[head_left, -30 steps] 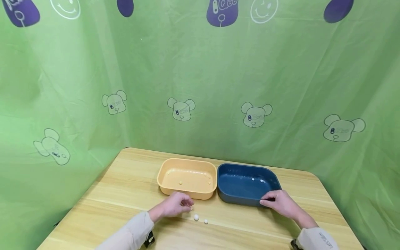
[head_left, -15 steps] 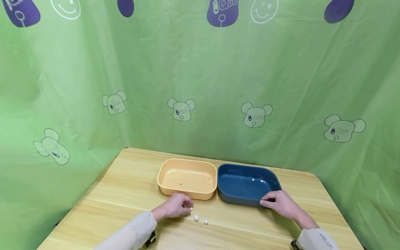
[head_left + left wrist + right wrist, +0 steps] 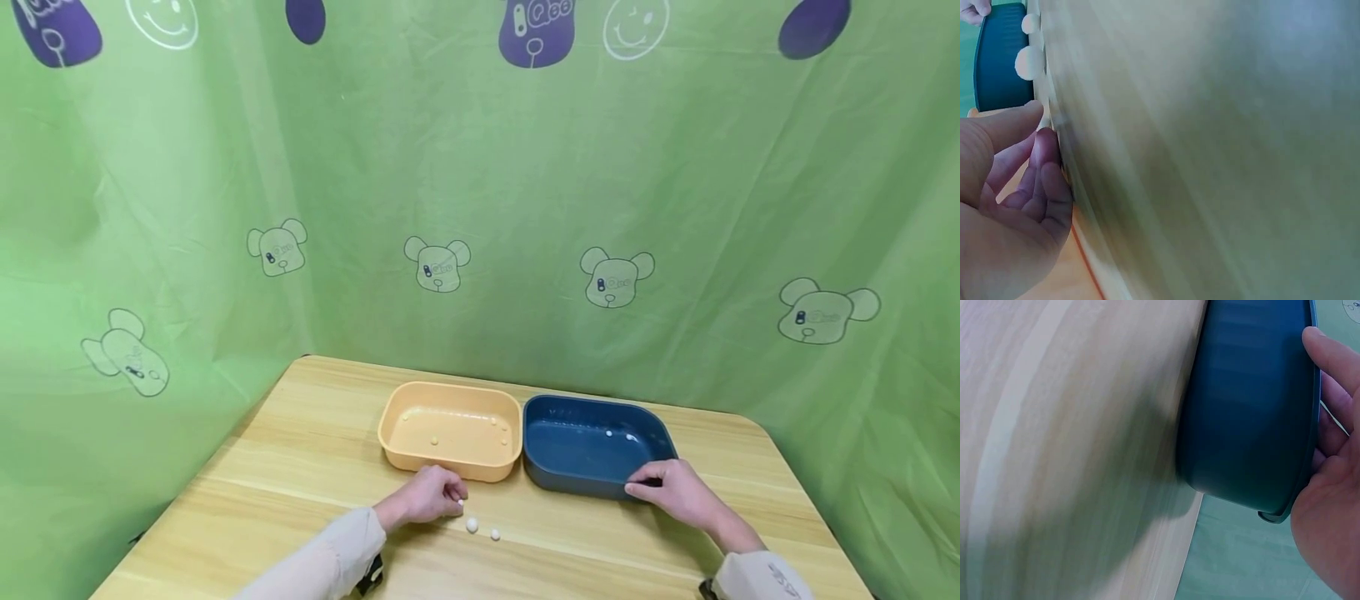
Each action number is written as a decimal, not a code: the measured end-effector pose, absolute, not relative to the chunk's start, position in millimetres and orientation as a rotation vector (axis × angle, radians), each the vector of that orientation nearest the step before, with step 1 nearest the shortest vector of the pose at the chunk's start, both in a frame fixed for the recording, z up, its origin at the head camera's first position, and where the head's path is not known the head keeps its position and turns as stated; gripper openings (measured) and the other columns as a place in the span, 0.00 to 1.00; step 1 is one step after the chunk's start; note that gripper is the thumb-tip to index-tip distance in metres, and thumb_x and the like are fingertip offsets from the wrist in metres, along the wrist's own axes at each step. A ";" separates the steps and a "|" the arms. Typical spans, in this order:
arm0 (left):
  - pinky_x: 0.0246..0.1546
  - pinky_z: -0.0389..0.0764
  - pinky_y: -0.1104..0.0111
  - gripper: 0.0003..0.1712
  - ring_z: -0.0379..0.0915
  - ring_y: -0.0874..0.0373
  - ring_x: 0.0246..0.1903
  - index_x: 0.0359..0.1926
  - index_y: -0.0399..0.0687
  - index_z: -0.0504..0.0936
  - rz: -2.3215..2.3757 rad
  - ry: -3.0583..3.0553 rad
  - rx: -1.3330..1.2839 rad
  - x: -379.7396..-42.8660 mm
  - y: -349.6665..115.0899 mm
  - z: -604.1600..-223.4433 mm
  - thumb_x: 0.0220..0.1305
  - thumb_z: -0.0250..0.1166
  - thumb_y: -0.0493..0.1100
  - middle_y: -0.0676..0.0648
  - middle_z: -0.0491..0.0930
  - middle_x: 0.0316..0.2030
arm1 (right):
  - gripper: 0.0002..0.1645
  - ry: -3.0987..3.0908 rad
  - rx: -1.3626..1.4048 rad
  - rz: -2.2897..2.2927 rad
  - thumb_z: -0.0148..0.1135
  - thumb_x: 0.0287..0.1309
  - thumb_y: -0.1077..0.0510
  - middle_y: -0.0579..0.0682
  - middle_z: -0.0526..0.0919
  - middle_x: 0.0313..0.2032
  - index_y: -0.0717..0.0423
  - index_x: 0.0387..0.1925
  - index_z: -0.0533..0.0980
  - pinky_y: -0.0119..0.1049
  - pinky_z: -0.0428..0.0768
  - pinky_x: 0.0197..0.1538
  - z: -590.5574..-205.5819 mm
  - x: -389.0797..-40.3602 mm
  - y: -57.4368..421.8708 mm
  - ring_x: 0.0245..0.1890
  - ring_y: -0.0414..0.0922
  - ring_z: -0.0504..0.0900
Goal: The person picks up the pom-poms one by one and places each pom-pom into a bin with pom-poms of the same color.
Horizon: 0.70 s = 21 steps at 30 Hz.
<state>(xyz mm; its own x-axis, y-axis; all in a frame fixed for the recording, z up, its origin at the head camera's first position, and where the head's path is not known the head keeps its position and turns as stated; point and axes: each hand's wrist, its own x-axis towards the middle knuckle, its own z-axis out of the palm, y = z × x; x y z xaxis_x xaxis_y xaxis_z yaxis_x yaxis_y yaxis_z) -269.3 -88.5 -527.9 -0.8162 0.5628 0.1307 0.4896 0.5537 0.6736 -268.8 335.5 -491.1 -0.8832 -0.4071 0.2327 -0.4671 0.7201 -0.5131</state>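
Blue tray (image 3: 573, 454) with white balls (image 3: 609, 433)

"How does your desk (image 3: 300, 475) look?"

"You have a pale wood-grain top with rounded far corners."

"And on it?"

"A peach-orange bin (image 3: 487, 472), a dark blue bin (image 3: 570, 482) just right of it; nearer you, a larger white ball (image 3: 472, 525) beside a smaller white ball (image 3: 495, 534)."

Curtain (image 3: 517, 158) — "Qee", apparently; sleeve lettering (image 3: 783, 577) — illegible.
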 end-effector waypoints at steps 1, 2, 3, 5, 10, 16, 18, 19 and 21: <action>0.31 0.76 0.78 0.07 0.73 0.71 0.26 0.30 0.43 0.84 1.109 2.692 0.910 -269.5 -87.9 -528.4 0.48 0.72 0.32 0.57 0.80 0.24 | 0.06 -2.812 0.717 0.880 0.68 0.54 0.48 0.34 0.83 0.29 0.45 0.29 0.84 0.31 0.79 0.35 -491.2 -268.6 335.6 0.32 0.33 0.79; 0.31 0.76 0.78 0.07 0.72 0.71 0.26 0.30 0.44 0.84 1.100 2.707 0.913 -269.7 -87.2 -529.0 0.47 0.72 0.32 0.58 0.80 0.24 | 0.06 -2.807 0.716 0.876 0.68 0.54 0.48 0.34 0.83 0.28 0.45 0.29 0.84 0.31 0.79 0.35 -491.3 -268.3 335.5 0.31 0.32 0.79; 0.31 0.76 0.78 0.07 0.72 0.72 0.25 0.29 0.44 0.84 1.099 2.716 0.911 -269.8 -86.6 -529.4 0.47 0.72 0.32 0.58 0.79 0.24 | 0.07 -2.801 0.715 0.875 0.68 0.53 0.48 0.34 0.82 0.28 0.45 0.29 0.84 0.31 0.79 0.35 -491.4 -267.9 335.4 0.31 0.32 0.79; 0.30 0.75 0.79 0.07 0.71 0.72 0.25 0.28 0.45 0.84 1.092 2.737 0.904 -269.8 -85.6 -530.3 0.47 0.72 0.32 0.59 0.79 0.23 | 0.06 -2.794 0.717 0.871 0.68 0.53 0.48 0.33 0.82 0.28 0.45 0.29 0.84 0.30 0.79 0.35 -491.6 -267.7 335.4 0.31 0.32 0.78; 0.29 0.75 0.79 0.07 0.70 0.72 0.24 0.26 0.47 0.83 1.104 2.740 0.861 -268.4 -84.2 -530.2 0.46 0.72 0.32 0.61 0.77 0.21 | 0.05 -2.787 0.724 0.870 0.69 0.53 0.50 0.34 0.82 0.28 0.45 0.28 0.84 0.30 0.79 0.34 -490.8 -268.1 335.0 0.31 0.32 0.78; 0.28 0.75 0.79 0.07 0.70 0.72 0.23 0.25 0.47 0.83 1.104 2.720 0.855 -266.5 -84.6 -528.9 0.46 0.72 0.32 0.61 0.77 0.21 | 0.06 -2.797 0.725 0.882 0.69 0.53 0.49 0.34 0.82 0.28 0.45 0.29 0.84 0.30 0.79 0.34 -489.0 -267.6 334.1 0.31 0.32 0.78; 0.28 0.75 0.79 0.07 0.70 0.72 0.23 0.25 0.48 0.83 1.094 2.718 0.855 -266.2 -85.1 -528.6 0.46 0.72 0.33 0.61 0.76 0.20 | 0.06 -2.799 0.722 0.887 0.69 0.53 0.49 0.34 0.82 0.28 0.45 0.29 0.84 0.31 0.79 0.35 -488.6 -267.2 334.0 0.31 0.32 0.78; 0.28 0.74 0.79 0.07 0.70 0.72 0.22 0.25 0.48 0.82 1.088 2.716 0.854 -266.1 -85.3 -528.6 0.46 0.72 0.33 0.61 0.76 0.20 | 0.06 -2.800 0.720 0.887 0.69 0.53 0.48 0.34 0.82 0.28 0.44 0.29 0.84 0.31 0.79 0.35 -488.7 -267.1 334.0 0.31 0.32 0.78; 0.28 0.74 0.79 0.07 0.70 0.72 0.22 0.24 0.48 0.82 1.085 2.709 0.851 -265.9 -86.0 -528.2 0.46 0.73 0.34 0.61 0.76 0.20 | 0.06 -2.803 0.716 0.884 0.68 0.53 0.48 0.34 0.82 0.28 0.44 0.29 0.84 0.31 0.78 0.35 -489.0 -267.2 334.1 0.31 0.32 0.78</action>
